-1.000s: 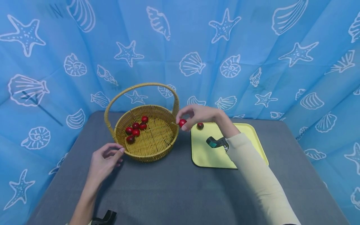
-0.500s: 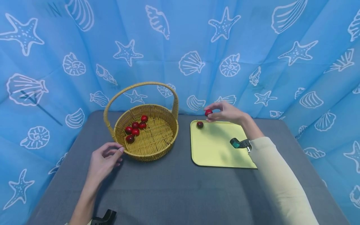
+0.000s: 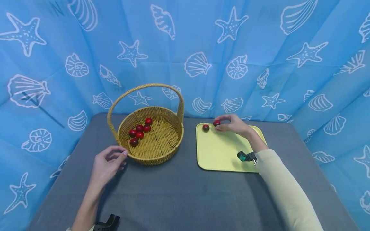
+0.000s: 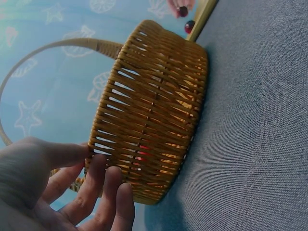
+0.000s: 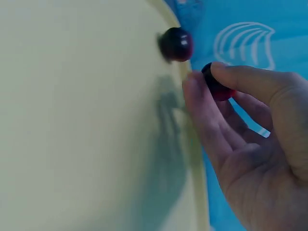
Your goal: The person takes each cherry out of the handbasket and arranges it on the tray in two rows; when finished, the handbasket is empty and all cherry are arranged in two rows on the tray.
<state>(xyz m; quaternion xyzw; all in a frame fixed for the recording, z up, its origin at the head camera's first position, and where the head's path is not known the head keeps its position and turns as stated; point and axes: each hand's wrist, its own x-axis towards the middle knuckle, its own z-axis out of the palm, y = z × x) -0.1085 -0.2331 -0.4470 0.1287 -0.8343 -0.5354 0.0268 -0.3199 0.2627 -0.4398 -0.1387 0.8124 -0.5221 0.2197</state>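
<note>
My left hand [image 3: 108, 165] pinches the near left rim of a round wicker basket [image 3: 156, 158] between thumb and fingers; the left wrist view shows the thumb on the rim [image 4: 103, 113]. Inside the basket's left half lie several dark red cherries [image 3: 139, 135]. My right hand [image 3: 235, 125] holds one cherry [image 5: 217, 84] between thumb and fingertips, low over the far edge of a yellow tray [image 3: 219, 157]. Just left of it, another cherry [image 3: 206, 127] rests in the tray's far left corner.
The basket's tall arched handle [image 3: 145, 86] stands up over it. A grey cloth [image 3: 179, 199] covers the table under basket and tray. Behind hangs a blue curtain [image 3: 173, 48] with white shells and starfish.
My right hand has moved right from beside the basket to over the tray, then down, with the cherry still in its fingers. My left hand stays at the basket rim.
</note>
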